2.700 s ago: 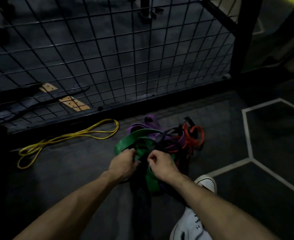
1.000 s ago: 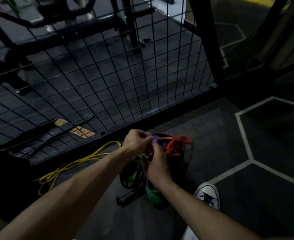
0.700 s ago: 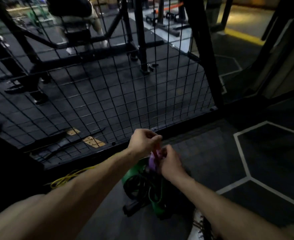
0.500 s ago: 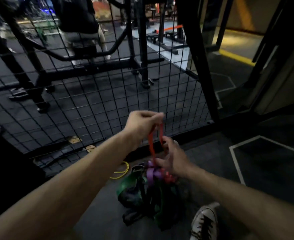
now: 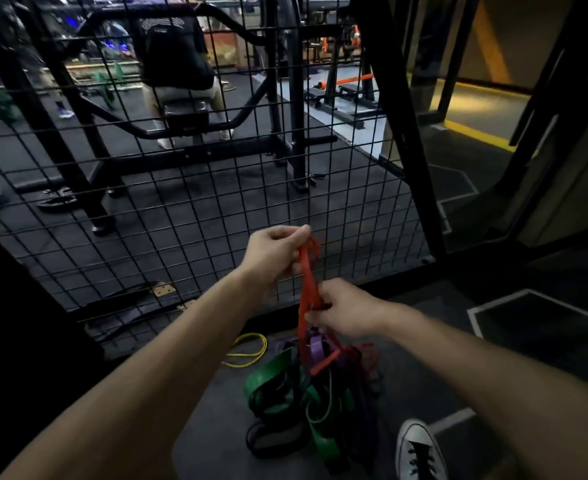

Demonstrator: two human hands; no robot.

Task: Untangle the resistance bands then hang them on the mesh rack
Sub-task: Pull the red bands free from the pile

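Head view. Left hand (image 5: 275, 252) was raised in front of the mesh rack (image 5: 216, 209), fingers curled round the top of the red band (image 5: 305, 282). Right hand (image 5: 346, 313) sat lower, fingers closed in a pinch on the same red band where its strands cross. Between the two hands the band ran near vertical and looked taut.

Below the right hand the red band dropped into the tangle of bands (image 5: 306, 393) on the floor: a green band (image 5: 268, 372), a purple band (image 5: 316, 344) and black ones, knotted together. The purple band looked looped over the red one just under the right hand; exact routing could not be told. A yellow band (image 5: 247, 351) lay apart, beside the rack's base. A white shoe (image 5: 419, 452) stood right of the pile.

Judgement: untangling step, first band being drawn out; nothing seen hung on the rack. Next move probably calls for slipping the purple loop off the red strand while the left hand holds tension, not pulling harder, which might tighten the knot.
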